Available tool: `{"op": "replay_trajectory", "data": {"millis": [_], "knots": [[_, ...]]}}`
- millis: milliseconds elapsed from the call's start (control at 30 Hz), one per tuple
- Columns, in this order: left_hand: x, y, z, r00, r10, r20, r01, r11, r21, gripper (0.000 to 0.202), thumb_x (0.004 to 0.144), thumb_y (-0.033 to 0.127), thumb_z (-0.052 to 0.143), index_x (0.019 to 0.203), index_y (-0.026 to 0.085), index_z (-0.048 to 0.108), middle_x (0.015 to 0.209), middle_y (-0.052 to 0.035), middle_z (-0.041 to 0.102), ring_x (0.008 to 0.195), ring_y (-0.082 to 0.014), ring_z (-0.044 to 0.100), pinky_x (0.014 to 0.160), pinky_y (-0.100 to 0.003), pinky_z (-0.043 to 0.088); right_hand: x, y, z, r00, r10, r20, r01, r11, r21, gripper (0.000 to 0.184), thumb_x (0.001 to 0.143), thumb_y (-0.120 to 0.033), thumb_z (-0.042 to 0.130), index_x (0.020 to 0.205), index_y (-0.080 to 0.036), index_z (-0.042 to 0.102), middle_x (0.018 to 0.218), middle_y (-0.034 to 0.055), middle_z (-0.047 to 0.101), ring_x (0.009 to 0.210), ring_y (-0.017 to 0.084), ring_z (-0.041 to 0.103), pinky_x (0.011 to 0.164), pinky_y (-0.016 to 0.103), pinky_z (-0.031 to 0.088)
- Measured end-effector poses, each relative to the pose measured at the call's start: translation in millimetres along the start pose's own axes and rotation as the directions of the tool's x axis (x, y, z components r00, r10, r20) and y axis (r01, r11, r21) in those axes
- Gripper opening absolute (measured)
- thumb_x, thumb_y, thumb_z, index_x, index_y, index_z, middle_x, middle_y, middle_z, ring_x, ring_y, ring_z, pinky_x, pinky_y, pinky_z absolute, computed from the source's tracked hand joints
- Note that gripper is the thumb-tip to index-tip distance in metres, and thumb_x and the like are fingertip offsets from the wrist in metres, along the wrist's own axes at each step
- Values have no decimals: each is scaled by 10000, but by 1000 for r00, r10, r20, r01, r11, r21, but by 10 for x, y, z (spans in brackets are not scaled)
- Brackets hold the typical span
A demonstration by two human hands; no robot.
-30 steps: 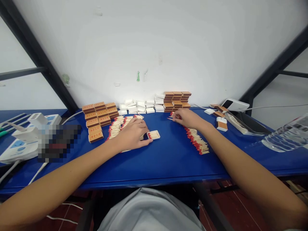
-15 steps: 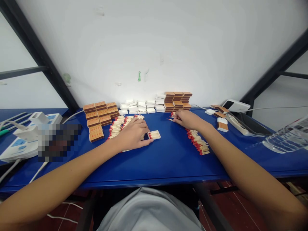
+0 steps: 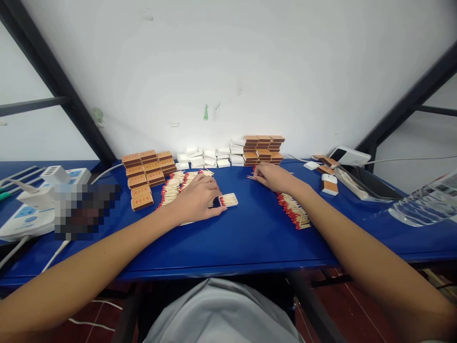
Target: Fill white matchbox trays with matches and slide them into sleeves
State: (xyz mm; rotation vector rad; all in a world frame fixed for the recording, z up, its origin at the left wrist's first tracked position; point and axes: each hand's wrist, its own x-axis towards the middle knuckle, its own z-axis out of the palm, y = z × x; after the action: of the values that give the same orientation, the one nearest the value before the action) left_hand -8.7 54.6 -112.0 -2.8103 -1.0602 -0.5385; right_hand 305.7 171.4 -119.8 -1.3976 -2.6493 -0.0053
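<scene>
A small white matchbox tray (image 3: 230, 199) with several red-tipped matches in it lies on the blue table. My left hand (image 3: 202, 197) holds its left end between thumb and forefinger; the other fingers lie over a wide pile of matches (image 3: 171, 190) and partly cover it. Further right, my right hand (image 3: 269, 176) is closed in a pinch on matches (image 3: 250, 176), whose red heads poke out to the left of the fingertips. How many it holds is hidden. Below that wrist lies another row of matches (image 3: 293, 209).
Orange matchboxes (image 3: 146, 171) are stacked at left, with more matchboxes (image 3: 263, 147) against the wall. Between them are empty white trays (image 3: 203, 157). A power strip (image 3: 32, 209) stands far left; a white device (image 3: 352, 156) and a clear plastic bottle (image 3: 421, 205) lie right.
My right hand has shifted very slightly left at the matches, its fingers still pinched. My left hand and the tray stay in place.
</scene>
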Motion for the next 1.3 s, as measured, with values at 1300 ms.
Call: {"op": "replay_trajectory", "data": {"millis": [1300], "knots": [[5, -31, 37, 1000, 4, 2, -4, 1000, 19, 355, 987, 507, 698, 1044, 175, 807, 1111, -123, 769, 1126, -310, 669, 1072, -500, 489, -322, -1129, -162, 961, -274, -24, 274, 962, -2, 166, 1119, -274, 535, 1029, -189, 645, 1080, 85, 655, 871, 203, 636, 704, 307, 405]]}}
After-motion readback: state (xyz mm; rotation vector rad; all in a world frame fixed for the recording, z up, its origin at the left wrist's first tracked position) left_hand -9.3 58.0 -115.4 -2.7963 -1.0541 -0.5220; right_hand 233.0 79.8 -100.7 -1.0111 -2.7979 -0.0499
